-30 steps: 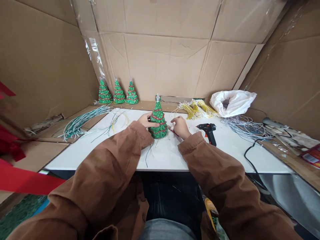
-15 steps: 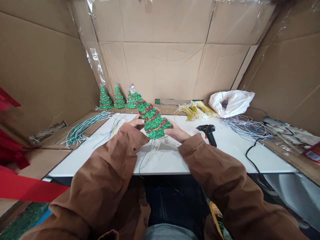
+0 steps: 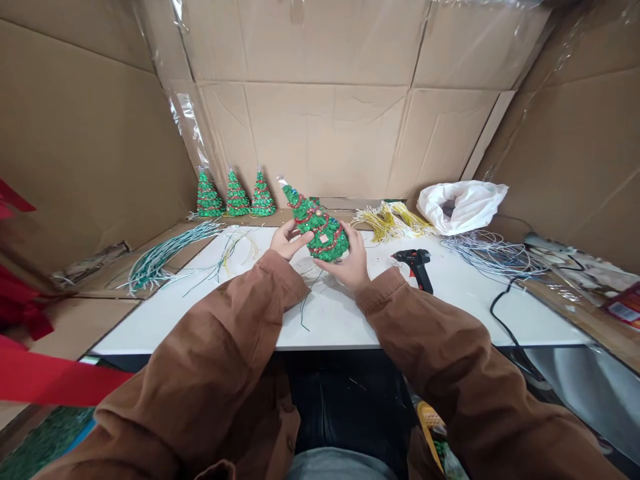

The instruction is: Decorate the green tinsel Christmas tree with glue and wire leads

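Observation:
A small green glittery Christmas tree (image 3: 317, 225) with red garland is held above the white table (image 3: 450, 307), tilted with its tip toward the upper left. My left hand (image 3: 286, 241) grips its left side with fingers curled. My right hand (image 3: 348, 264) cups its base from below and the right. Thin green and yellow wires (image 3: 303, 303) trail from the tree's base down to the table.
Three finished small trees (image 3: 236, 195) stand at the back left against the cardboard wall. A teal wire bundle (image 3: 165, 250) lies left, yellow wires (image 3: 387, 220) and a white bag (image 3: 463, 203) at the back right, a black glue gun (image 3: 416, 263) and grey cables (image 3: 493, 257) to the right.
The tree stood upright on the table a second ago. Both hands lifted and tilted it to the left, and it has now been turned a bit more upright and closer.

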`<state>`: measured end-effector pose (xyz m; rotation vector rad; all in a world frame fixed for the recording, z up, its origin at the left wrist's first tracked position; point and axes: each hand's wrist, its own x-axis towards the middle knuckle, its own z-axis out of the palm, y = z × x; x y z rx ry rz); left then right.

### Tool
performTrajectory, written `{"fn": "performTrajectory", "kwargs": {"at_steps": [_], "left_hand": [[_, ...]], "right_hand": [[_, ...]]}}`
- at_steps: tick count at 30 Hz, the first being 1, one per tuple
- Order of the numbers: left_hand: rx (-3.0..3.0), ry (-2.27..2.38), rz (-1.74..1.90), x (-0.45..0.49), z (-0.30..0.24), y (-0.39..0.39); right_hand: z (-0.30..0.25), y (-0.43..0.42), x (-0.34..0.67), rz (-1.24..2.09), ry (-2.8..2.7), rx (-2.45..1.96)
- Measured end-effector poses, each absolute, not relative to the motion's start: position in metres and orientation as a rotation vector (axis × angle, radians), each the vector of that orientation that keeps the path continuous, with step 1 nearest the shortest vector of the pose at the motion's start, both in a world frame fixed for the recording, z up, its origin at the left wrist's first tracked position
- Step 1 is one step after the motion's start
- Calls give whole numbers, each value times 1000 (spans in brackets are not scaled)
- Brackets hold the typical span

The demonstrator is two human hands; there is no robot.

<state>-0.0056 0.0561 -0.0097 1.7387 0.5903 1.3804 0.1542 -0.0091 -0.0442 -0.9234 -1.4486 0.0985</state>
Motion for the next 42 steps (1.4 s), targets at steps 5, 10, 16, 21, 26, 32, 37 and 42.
{"fn": "performTrajectory", "kwargs": {"at_steps": [5, 10, 16, 21, 26, 32, 37, 42], "left_hand": [[1774, 536, 1420, -8, -13, 54], [1800, 519, 1441, -9, -14, 52], [1779, 516, 1465, -8, -20, 57], [1679, 519, 1501, -3, -21, 49], [1363, 512, 1489, 6, -19, 40], [1132, 474, 1444, 1, -11, 44], [1128, 448, 1530, -10, -3, 51], [1192, 436, 1480, -17, 6, 48]], "right_hand": [[-41, -17, 153, -124, -1504, -891], [-40, -19, 153, -189, -1534, -931], [-39, -23, 150, -332, -1532, -922], [-40, -21, 149, -310, -1577, -907], [-42, -17, 150, -214, -1710, -932], [-43, -16, 149, -177, -1899, -868], [-40, -19, 145, -134, -1971, -706], [-39, -24, 143, -40, -1947, -681]]}}
